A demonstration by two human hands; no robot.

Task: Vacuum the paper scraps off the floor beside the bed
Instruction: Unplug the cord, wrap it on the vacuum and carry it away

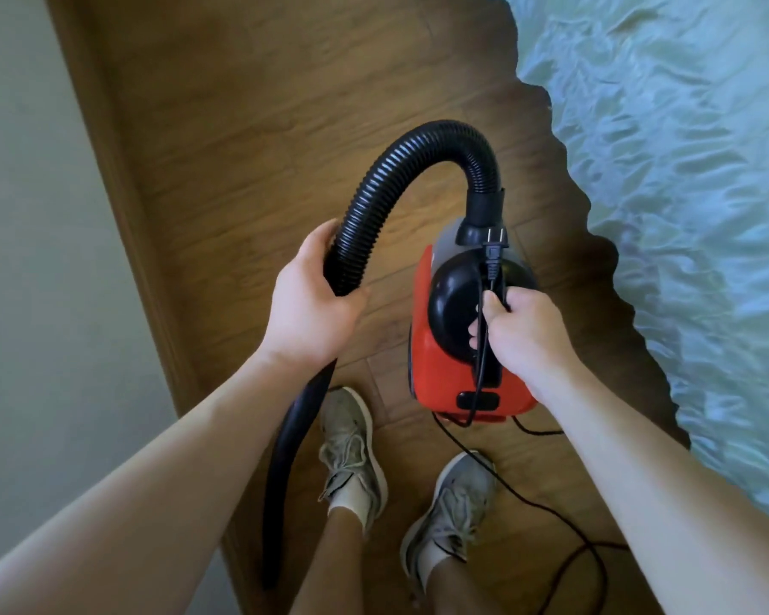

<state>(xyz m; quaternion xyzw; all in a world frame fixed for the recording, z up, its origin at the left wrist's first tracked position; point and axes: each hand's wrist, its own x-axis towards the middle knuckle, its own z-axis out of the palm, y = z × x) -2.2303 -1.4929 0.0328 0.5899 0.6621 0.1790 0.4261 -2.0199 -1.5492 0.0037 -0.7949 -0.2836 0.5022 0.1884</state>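
One red-and-black handheld vacuum [440,383] hangs above the wooden floor [240,126] beside the bed [684,193]. Left hand [311,308] curls round the ribbed hose [418,162]; right hand [527,335] grips the handle [494,375] and power cord [480,366].

A pale grey-green wall [41,259] fills the left side. A brown wooden skirting board [121,193] runs along its foot, slanting from far to near. At the near edge are two worn grey sneakers, toes pointing away: the left sneaker [351,446] slightly farther than the right sneaker [453,512], with white socks [349,499] showing above them.
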